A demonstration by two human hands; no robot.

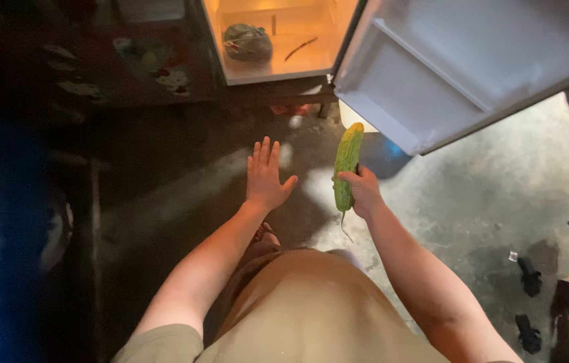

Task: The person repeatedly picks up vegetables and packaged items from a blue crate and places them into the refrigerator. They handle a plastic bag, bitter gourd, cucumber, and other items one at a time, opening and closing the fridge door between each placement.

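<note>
Your right hand (365, 191) grips the cucumber (347, 168) low on its firm, light, probably slick body, upright near the open fridge (277, 67); your left hand (264, 178) hovers open, empty.

We wear a khaki short-sleeved shirt, its sleeve ending well above the left hand (265, 176); both forearms are bare, without rings.

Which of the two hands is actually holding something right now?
The right hand: it grips a green cucumber upright. The left hand is open and flat, fingers spread, holding nothing.
</note>
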